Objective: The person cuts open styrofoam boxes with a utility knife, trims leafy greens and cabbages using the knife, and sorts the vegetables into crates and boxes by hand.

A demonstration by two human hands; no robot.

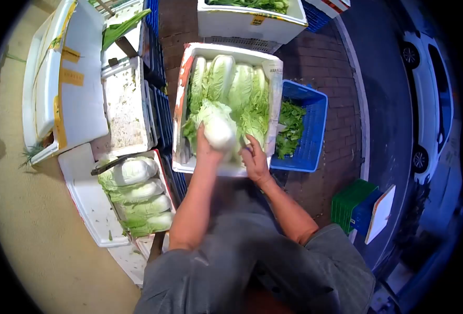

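Note:
My left hand [208,148] is closed round the lower side of a napa cabbage [221,128], tilted with its white base toward me and to the right. Just right of that base, my right hand [255,161] is closed on what looks like a small knife [243,143]; it is blurred and mostly hidden by my fingers. Both hands are over the near part of a white foam box [186,64]. Inside it, several more napa cabbages [222,73] lie side by side, leafy and pale green.
At lower left, another foam box holds several napa cabbages [137,171], with a dark strip [114,163] across its edge. A blue crate [319,112] of leafy greens [290,125] adjoins the box on the right. Another foam box [250,25] stands beyond. A white car [431,104] is on the road.

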